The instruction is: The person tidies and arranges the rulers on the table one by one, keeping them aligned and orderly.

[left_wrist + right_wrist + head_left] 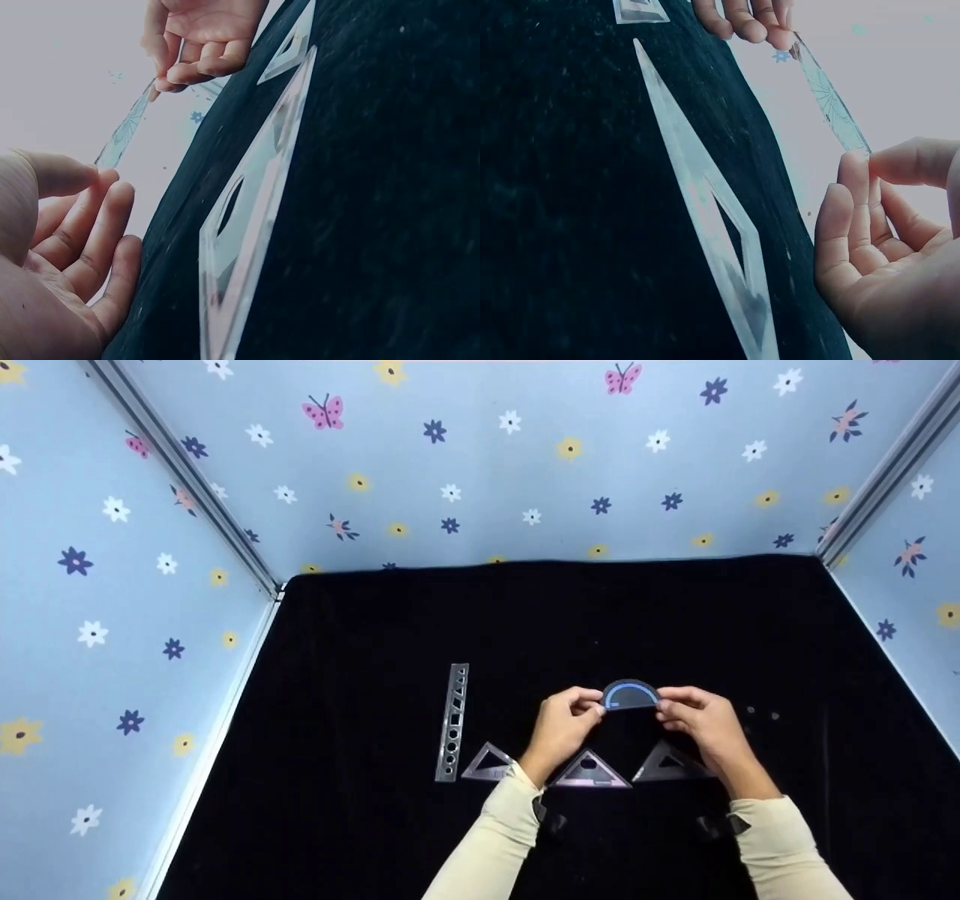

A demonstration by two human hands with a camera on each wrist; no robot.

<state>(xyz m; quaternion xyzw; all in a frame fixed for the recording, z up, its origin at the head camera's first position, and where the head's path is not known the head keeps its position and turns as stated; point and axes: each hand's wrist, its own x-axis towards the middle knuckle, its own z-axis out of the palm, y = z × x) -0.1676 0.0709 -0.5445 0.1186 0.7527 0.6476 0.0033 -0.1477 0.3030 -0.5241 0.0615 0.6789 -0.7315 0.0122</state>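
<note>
A clear half-round protractor with a blue arc is held up between both hands, its straight edge toward the person. My left hand pinches its left corner between thumb and fingertips, and my right hand pinches the right corner. Both wrist views show the protractor nearly edge-on, raised off the black cloth. Nearer the person, a clear set square with a pinkish edge lies between the forearms. Another set square is partly hidden under the right wrist, and a third lies beside the left wrist.
A clear ruler with a row of cut-out shapes lies on the black cloth, left of the set squares. Two small round bits sit right of the right hand. Flower-patterned panels enclose the back and sides.
</note>
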